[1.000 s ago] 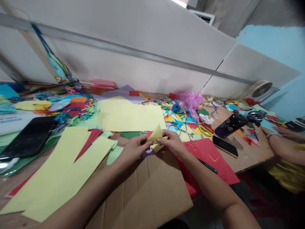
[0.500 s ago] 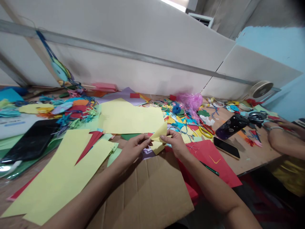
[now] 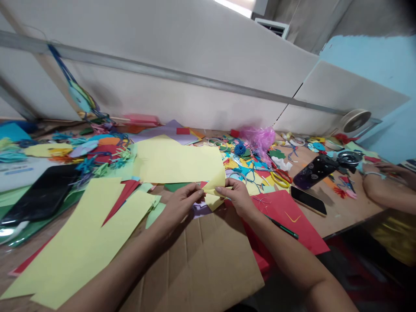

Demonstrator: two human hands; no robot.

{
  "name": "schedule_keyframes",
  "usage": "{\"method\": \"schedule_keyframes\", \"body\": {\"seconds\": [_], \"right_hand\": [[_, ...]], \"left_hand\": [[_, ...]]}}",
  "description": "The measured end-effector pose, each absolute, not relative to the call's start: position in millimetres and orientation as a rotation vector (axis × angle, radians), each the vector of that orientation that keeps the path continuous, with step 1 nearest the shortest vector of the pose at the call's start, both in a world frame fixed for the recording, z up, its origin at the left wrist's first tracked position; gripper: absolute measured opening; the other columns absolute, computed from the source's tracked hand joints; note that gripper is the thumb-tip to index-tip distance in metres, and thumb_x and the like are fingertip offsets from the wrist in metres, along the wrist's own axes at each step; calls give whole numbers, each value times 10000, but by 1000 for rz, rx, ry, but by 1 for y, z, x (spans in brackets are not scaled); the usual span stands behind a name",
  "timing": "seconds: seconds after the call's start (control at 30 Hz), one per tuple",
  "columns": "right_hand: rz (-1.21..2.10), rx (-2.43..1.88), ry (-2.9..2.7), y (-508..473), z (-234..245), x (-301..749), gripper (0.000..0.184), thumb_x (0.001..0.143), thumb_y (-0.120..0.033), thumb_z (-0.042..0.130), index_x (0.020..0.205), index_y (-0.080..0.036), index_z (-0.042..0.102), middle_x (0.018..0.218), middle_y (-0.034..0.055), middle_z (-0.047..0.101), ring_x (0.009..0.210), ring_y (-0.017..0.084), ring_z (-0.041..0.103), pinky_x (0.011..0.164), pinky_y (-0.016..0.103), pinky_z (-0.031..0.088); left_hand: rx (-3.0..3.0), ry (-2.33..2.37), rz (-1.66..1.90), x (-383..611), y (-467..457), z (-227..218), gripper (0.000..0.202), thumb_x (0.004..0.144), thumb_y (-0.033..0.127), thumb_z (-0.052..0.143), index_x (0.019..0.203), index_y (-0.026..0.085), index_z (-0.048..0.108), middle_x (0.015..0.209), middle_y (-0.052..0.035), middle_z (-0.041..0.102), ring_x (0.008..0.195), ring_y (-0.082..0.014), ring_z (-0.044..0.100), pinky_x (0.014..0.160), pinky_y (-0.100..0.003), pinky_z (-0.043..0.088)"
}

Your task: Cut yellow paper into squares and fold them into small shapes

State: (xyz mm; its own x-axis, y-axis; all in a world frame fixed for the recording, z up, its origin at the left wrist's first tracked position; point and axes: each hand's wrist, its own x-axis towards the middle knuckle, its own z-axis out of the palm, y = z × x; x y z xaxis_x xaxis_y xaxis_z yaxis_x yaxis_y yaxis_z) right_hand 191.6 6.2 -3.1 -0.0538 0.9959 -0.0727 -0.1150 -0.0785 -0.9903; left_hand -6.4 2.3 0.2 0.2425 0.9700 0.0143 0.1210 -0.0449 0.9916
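A small piece of folded yellow paper (image 3: 214,184) is pinched between my two hands above the near side of the table. My left hand (image 3: 184,200) grips its left edge with thumb and fingers. On the right side, my right hand (image 3: 238,196) presses the fold with its thumb on top. Below my hands lies a brown cardboard sheet (image 3: 208,260). Just behind them is a large yellow sheet (image 3: 178,162). More cut yellow paper (image 3: 84,229) lies to the left, with a pointed red paper strip (image 3: 120,201) on it.
Red paper (image 3: 299,208) with a green pen (image 3: 282,226) lies right of my hands. Beyond are a phone (image 3: 308,200), yellow-handled scissors (image 3: 279,178), a dark bottle (image 3: 313,171) and paper scraps. A black tablet-like device (image 3: 42,193) is at left. Another person's arm (image 3: 386,190) rests at far right.
The upright flap of the small yellow paper has been lowered and looks flatter between my fingers. Both hands stay in nearly the same place, and the view has shifted slightly.
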Motion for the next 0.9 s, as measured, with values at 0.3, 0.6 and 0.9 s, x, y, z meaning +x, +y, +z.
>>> {"method": "schedule_keyframes", "body": {"seconds": [0.3,0.6,0.9], "right_hand": [[1375,-1173,-1174,3,-4,190,378,613,-461,871,734,-178,652,576,-22,620,510,122,555,462,229,471],[1461,-1164,-1152,8,-2,190,395,555,-412,907,709,-172,634,649,17,708,487,114,588,443,211,463],[1421,-1098,-1139,8,0,192,372,589,-357,894,840,-189,678,630,-25,680,535,131,622,541,236,478]], "left_hand": [[1556,1099,961,-5,4,0,358,785,541,622,718,189,630,675,-10,624,649,-167,539,607,-273,419],[1476,1162,1014,-8,5,1,330,761,512,657,696,192,615,656,-8,617,640,-164,544,599,-274,430],[1455,1183,1040,-9,8,-3,376,768,558,665,715,188,622,655,-11,637,641,-169,560,593,-276,442]]}}
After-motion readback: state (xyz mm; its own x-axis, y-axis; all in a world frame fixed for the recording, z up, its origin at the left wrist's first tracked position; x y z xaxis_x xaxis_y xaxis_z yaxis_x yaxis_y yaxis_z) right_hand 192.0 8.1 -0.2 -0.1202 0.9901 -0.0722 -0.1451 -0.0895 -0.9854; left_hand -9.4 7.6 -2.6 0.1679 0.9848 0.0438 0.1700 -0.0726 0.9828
